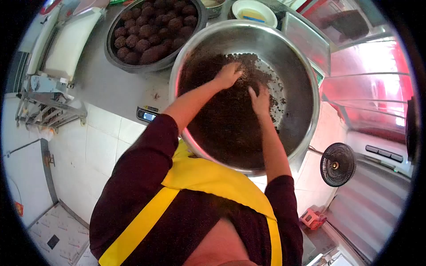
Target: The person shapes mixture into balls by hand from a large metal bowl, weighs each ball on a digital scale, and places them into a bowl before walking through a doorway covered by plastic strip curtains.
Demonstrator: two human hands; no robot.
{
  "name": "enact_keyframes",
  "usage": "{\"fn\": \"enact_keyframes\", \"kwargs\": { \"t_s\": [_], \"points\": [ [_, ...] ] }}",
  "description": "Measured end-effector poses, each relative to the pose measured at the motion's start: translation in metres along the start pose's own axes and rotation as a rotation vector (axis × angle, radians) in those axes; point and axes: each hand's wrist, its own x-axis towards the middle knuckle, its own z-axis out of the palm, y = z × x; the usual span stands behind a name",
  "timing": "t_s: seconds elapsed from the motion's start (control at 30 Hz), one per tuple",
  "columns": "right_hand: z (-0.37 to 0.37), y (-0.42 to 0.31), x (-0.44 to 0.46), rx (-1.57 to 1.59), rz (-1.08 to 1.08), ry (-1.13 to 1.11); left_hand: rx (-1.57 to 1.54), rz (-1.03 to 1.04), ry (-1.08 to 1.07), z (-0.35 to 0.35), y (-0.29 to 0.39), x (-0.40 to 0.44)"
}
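Both hands are inside a large steel bowl (298,57) that holds dark brown crumbly material (217,119). My left hand (228,75) touches the crumbs in the upper middle of the bowl, its fingertips partly lost among them. Lower and to the right, my right hand (261,100) rests on the crumbs with thumb and fingers apart. No separate object shows in either hand. Left of the bowl, a dark tub (111,52) is filled with several round dark brown balls (146,31).
A white bowl (265,12) with a blue-edged item stands behind the steel bowl. On the counter's (100,62) front edge sits a small device with a lit display (147,116). A black fan (337,164) is at the right, a white machine (71,42) at the left.
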Motion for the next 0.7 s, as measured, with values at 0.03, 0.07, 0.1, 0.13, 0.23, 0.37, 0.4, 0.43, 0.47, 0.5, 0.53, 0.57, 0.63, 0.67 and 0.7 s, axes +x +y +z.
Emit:
{"fn": "enact_keyframes", "kwargs": {
  "t_s": [0.03,0.07,0.1,0.13,0.23,0.37,0.4,0.43,0.47,0.5,0.53,0.57,0.63,0.67,0.7],
  "points": [
    [0.013,0.008,0.009,-0.017,-0.080,0.111,-0.054,-0.008,0.041,0.010,0.001,0.000],
    [0.022,0.002,0.008,-0.025,-0.009,0.135,0.039,0.020,-0.023,0.015,0.005,-0.006],
    [0.040,0.001,-0.027,0.113,0.018,0.101,0.136,0.076,0.092,0.028,0.007,-0.056],
    [0.030,-0.001,-0.029,0.273,0.014,0.057,0.028,-0.020,-0.022,0.026,0.025,-0.056],
    [0.000,-0.012,-0.027,0.457,-0.005,0.104,-0.126,-0.063,0.081,0.012,0.034,-0.056],
    [0.035,-0.001,-0.026,0.325,-0.120,0.209,-0.187,-0.064,0.209,0.035,0.027,-0.061],
    [0.036,-0.010,-0.036,0.336,-0.118,0.215,-0.185,-0.101,0.133,0.051,0.017,-0.065],
    [0.030,-0.025,-0.041,0.521,-0.009,0.188,-0.445,-0.214,0.090,0.045,0.040,-0.075],
    [0.022,-0.041,-0.045,0.710,0.104,0.156,-0.586,-0.329,0.113,0.041,0.053,-0.082],
    [0.018,-0.054,-0.047,0.897,0.216,0.122,-0.726,-0.444,0.136,0.038,0.065,-0.085],
    [0.019,-0.061,-0.046,1.120,0.266,0.182,-0.832,-0.507,0.171,0.034,0.078,-0.086],
    [0.015,-0.065,-0.046,1.075,0.181,0.204,-0.940,-0.572,0.207,0.029,0.091,-0.086],
    [0.002,-0.079,-0.044,0.977,0.008,0.240,-1.134,-0.630,0.256,0.025,0.107,-0.086],
    [-0.002,-0.085,-0.042,0.928,-0.081,0.257,-1.217,-0.620,0.265,0.024,0.112,-0.086],
    [-0.008,-0.089,-0.039,0.866,-0.069,0.254,-1.300,-0.612,0.272,0.024,0.115,-0.086]
  ]
}}
